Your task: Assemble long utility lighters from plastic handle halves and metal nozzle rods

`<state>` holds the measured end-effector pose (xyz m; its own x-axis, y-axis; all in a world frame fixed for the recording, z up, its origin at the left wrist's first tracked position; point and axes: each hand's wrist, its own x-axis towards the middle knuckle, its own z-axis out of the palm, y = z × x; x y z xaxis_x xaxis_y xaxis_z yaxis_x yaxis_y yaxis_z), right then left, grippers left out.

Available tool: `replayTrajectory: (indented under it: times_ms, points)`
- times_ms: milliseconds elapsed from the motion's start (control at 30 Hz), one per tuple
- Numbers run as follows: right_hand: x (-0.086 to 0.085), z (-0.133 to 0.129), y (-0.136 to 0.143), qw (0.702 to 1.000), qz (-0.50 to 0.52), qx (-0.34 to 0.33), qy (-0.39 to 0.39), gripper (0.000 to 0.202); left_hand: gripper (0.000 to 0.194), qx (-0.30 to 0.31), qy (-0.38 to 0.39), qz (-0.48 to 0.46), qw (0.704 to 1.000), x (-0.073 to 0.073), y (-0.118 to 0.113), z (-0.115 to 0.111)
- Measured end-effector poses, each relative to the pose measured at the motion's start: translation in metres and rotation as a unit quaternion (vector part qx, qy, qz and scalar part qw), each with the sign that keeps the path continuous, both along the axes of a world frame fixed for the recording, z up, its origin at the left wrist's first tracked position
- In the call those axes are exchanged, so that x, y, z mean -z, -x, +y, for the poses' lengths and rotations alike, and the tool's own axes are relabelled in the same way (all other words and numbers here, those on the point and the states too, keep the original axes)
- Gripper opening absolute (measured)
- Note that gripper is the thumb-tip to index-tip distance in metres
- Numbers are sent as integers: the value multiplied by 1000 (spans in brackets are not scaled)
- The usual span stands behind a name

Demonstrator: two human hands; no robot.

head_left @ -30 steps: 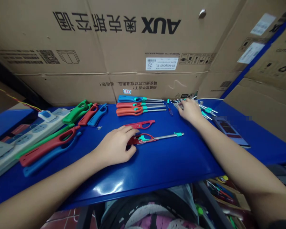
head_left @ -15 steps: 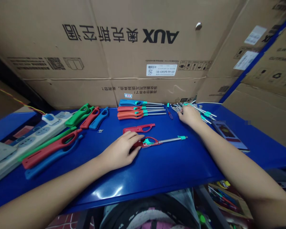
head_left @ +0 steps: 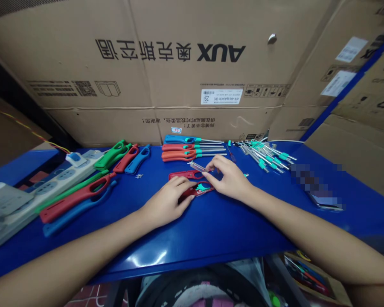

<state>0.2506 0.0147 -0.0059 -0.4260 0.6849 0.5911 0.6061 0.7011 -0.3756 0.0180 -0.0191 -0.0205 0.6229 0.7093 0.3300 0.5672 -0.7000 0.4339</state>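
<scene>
Here, the opened lighter (head_left: pixel 196 190) lies flat on the blue table (head_left: pixel 192 238), its red handle gripped at one end by the left hand (head_left: pixel 168 198), thumb on the near side and fingers curled over the far side. Just above the lighter, the right hand (head_left: pixel 230 178) pinches a clear tube (head_left: pixel 199 167) between thumb and fingertips, the remaining fingers loosely bent; the tube tilts over the loose red shell (head_left: pixel 185 175), which lies just beyond the lighter. Farther beyond the lighter are a row of lighters (head_left: pixel 179 157) in blue, red and orange and a screwdriver (head_left: pixel 231 154). To the lighter's right are a pile of metal rods (head_left: pixel 270 158) with teal ends and a blurred-out flat item (head_left: pixel 320 192); to its left, small pins (head_left: pixel 139 175), coloured handles (head_left: pixel 73 198) and a power strip (head_left: pixel 51 186)
</scene>
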Motion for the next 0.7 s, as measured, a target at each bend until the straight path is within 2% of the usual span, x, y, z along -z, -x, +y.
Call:
replayTrajectory:
  times_ms: [100,167,267,367,500,600,700]
  points:
    - [0,-1,-1,1000,12,-23,-1,7,35,-20,17,-53,998,-1,-2,0]
    - [-2,-2,-3,999,18,-44,-2,7,37,-50,57,-132,988,-1,-4,0]
    - [-5,-7,-3,997,-9,-73,-17,10,35,-88,147,-260,950,-3,-8,2]
    - [-8,-11,1,994,-47,-95,-21,14,35,-95,213,-347,909,-6,-12,2]
    - [-7,-13,3,989,-61,-134,-10,20,40,-84,272,-401,871,-10,-14,-1]
    - [-6,-15,1,986,-74,-152,11,23,37,-71,285,-423,857,-11,-14,-2]
    - [-7,-16,-3,975,-131,-173,39,19,36,-53,296,-428,853,-11,-14,-1]
